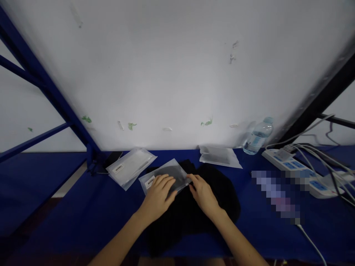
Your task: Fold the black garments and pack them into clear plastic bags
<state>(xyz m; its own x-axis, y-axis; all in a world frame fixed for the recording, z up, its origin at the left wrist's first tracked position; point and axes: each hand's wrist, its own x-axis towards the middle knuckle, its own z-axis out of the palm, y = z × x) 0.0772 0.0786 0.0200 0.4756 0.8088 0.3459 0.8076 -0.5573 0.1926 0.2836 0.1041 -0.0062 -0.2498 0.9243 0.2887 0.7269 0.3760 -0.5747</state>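
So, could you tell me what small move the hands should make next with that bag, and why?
Probably press along the bag toward its right edge: the left hand lies flat on it, the right hand pinches that edge, and it rests on the black cloth.

Bag point(163, 177) on cloth point(210, 207); bottle point(257, 141) right, power strip point(299, 170) beyond.

We have one view only, from a camera worn on the head, looking forward and steeply down over the blue cloth-covered tabletop point(83, 218). It sits close: our two bare forearms enter from the bottom edge and our hands meet near the middle of the frame. Ahead, the view runs up a plain white wall panel point(177, 74) filling the upper half. Edges bend outward, as with a wide lens.
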